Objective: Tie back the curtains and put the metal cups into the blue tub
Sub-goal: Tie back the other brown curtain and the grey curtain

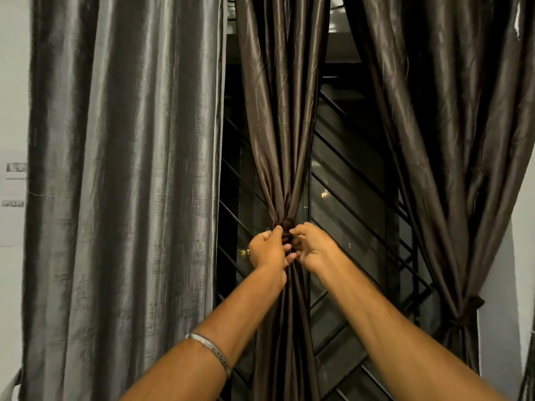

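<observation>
A dark brown curtain [282,111] hangs in the middle and is gathered tight at a dark tie-back knot [286,225]. My left hand [267,250] grips the gathered cloth and tie from the left. From the right, my right hand [314,246] pinches the same tie, fingers curled. A second brown curtain [451,140] at the right is bound low down by its own tie-back [470,309]. On the left a grey curtain [124,183] hangs loose. No metal cups or blue tub are in view.
Behind the curtains is a dark window with a diagonal metal grille [347,175]. White wall [13,111] shows at the far left and at the lower right. A metal bangle [212,354] sits on my left forearm.
</observation>
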